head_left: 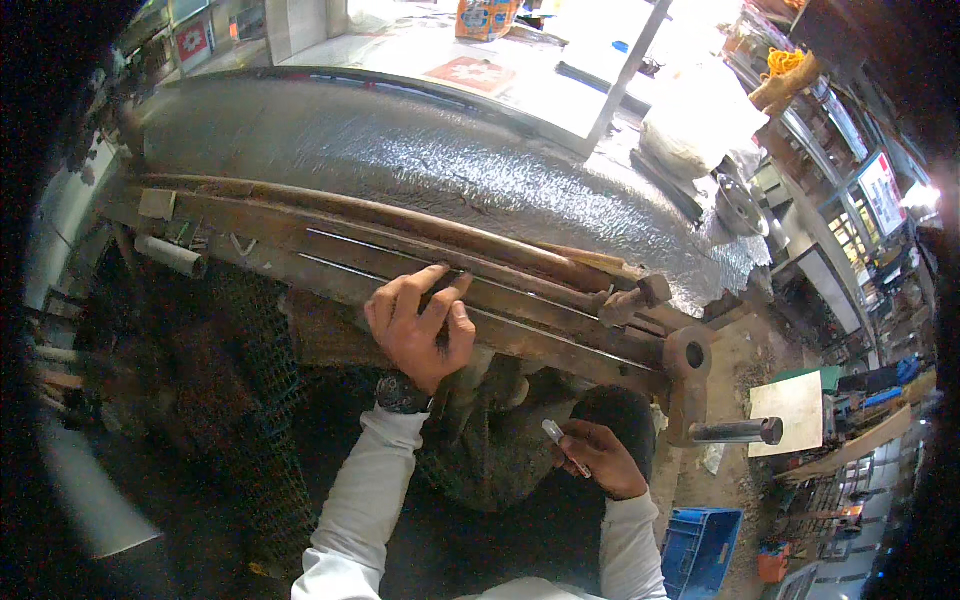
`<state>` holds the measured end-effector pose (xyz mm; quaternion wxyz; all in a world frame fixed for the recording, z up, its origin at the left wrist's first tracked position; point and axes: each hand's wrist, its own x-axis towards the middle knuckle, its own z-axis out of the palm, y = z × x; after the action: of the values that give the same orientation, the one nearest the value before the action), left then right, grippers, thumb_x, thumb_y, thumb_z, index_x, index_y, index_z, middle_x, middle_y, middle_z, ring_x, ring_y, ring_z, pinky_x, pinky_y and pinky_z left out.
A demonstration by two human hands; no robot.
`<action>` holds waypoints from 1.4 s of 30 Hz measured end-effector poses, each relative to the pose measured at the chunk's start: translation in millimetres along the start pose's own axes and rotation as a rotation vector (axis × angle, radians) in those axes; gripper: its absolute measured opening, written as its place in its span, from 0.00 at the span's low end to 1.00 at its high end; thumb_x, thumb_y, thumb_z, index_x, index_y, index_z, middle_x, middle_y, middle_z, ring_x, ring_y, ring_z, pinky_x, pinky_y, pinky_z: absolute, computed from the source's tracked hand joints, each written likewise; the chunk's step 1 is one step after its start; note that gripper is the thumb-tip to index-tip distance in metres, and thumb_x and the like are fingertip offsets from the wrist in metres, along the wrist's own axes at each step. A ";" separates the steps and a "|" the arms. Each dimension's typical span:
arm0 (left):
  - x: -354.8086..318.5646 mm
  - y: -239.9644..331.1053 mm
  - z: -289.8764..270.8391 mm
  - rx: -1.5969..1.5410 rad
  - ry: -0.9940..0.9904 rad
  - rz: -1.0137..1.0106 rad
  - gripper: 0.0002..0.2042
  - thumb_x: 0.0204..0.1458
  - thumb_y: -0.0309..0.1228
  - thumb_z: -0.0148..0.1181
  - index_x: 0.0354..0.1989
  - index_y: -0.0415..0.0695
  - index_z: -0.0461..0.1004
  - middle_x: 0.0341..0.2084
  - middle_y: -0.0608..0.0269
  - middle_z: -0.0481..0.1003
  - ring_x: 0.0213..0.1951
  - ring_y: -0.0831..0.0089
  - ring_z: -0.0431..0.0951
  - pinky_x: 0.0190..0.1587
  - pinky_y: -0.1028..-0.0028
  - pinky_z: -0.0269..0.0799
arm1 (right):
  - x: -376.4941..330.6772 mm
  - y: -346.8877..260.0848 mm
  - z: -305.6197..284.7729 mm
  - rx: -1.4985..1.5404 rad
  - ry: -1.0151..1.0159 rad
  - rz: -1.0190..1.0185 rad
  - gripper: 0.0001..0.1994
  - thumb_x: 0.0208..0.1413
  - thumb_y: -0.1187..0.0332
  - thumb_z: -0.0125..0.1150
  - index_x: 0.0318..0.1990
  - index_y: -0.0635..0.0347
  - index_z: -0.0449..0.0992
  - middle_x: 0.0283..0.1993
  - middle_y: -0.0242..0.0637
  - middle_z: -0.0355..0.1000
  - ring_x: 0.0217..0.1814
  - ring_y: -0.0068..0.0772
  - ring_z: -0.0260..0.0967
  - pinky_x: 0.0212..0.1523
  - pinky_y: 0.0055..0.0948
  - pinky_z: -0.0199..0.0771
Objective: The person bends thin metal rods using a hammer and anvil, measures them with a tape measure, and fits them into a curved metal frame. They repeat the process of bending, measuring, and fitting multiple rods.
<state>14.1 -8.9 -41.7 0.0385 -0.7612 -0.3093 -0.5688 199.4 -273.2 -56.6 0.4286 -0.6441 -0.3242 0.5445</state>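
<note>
A long brown, rusty metal frame (350, 268) with two thin bright lines along it runs across in front of me. Over its middle is my left hand (420, 325), its fingers bent and their tips close to a small dark piece at the bar. What the fingertips hold there is too small to make out. Lower and to the right, my right hand (605, 458) is closed round a slim pale stick (553, 432), whose whitish end sticks out past the fingers. Near the frame's right end are a metal ring (689, 354) and a thick bolt-like pin (740, 431).
Behind the frame lies a wide, shiny grey metal surface (330, 130). A pale sheet (787, 412) and a blue crate (700, 550) are at the right. A pale pipe (170, 256) sticks out at the left, above dark mesh (255, 400).
</note>
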 end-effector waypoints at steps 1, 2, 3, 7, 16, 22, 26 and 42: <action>1.3 1.0 -1.1 0.008 -0.019 -0.010 0.14 0.48 0.37 0.60 0.43 0.58 0.86 0.47 0.70 0.80 0.49 0.64 0.74 0.55 0.60 0.66 | -0.1 -2.2 -1.6 -0.018 -0.009 -0.010 0.17 0.69 0.56 0.61 0.49 0.63 0.78 0.35 0.30 0.76 0.31 0.15 0.66 0.30 0.20 0.63; 0.5 1.1 -1.9 0.011 -0.022 -0.016 0.15 0.48 0.37 0.59 0.42 0.58 0.86 0.47 0.71 0.80 0.49 0.65 0.74 0.55 0.61 0.65 | -1.7 -4.6 -2.7 -0.039 -0.020 -0.015 0.17 0.69 0.56 0.61 0.48 0.63 0.78 0.35 0.30 0.76 0.31 0.16 0.66 0.31 0.20 0.63; 0.0 0.2 -2.7 0.026 -0.027 -0.009 0.15 0.48 0.37 0.58 0.43 0.58 0.86 0.47 0.71 0.80 0.49 0.65 0.74 0.55 0.61 0.65 | -2.2 -4.4 -4.0 -0.060 -0.031 -0.020 0.17 0.69 0.56 0.60 0.48 0.63 0.78 0.35 0.30 0.76 0.31 0.16 0.66 0.31 0.20 0.63; -2.0 -2.2 0.7 0.038 -0.017 0.005 0.15 0.49 0.37 0.57 0.43 0.58 0.86 0.48 0.70 0.80 0.48 0.64 0.73 0.55 0.60 0.65 | -3.9 1.8 -11.9 -0.019 -0.061 0.017 0.19 0.67 0.56 0.63 0.57 0.57 0.79 0.34 0.25 0.75 0.32 0.19 0.66 0.32 0.24 0.64; -1.4 0.3 0.9 0.047 -0.002 0.002 0.14 0.50 0.36 0.57 0.42 0.57 0.87 0.48 0.69 0.80 0.48 0.64 0.73 0.55 0.61 0.64 | -16.7 -5.6 -8.8 0.039 -0.068 -0.005 0.18 0.68 0.56 0.61 0.55 0.61 0.80 0.31 0.25 0.73 0.30 0.17 0.63 0.29 0.23 0.61; 1.3 3.4 -1.8 0.013 -0.006 -0.012 0.14 0.50 0.35 0.58 0.43 0.57 0.87 0.47 0.69 0.80 0.49 0.64 0.74 0.55 0.61 0.64 | -18.0 -0.9 -8.2 0.023 -0.048 -0.052 0.18 0.68 0.55 0.61 0.51 0.61 0.80 0.30 0.25 0.72 0.29 0.19 0.63 0.29 0.24 0.61; 3.1 4.4 -4.9 0.018 -0.011 -0.009 0.14 0.50 0.35 0.59 0.43 0.57 0.87 0.47 0.69 0.80 0.48 0.63 0.74 0.55 0.60 0.65 | -20.2 -3.7 -0.4 0.252 0.052 -0.150 0.19 0.66 0.54 0.64 0.48 0.65 0.78 0.30 0.30 0.72 0.28 0.20 0.62 0.27 0.25 0.59; -3.3 1.8 -2.0 0.042 -0.041 -0.001 0.15 0.50 0.33 0.59 0.44 0.54 0.86 0.48 0.66 0.80 0.50 0.62 0.73 0.56 0.59 0.65 | -172.5 -120.7 -110.2 -0.462 -0.601 -0.903 0.24 0.67 0.58 0.59 0.58 0.71 0.77 0.39 0.45 0.78 0.33 0.39 0.72 0.28 0.35 0.67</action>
<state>12.8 -12.6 -43.4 0.0477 -0.7716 -0.3223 -0.5463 279.3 -396.7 130.1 0.3559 -0.3361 -0.7839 0.3820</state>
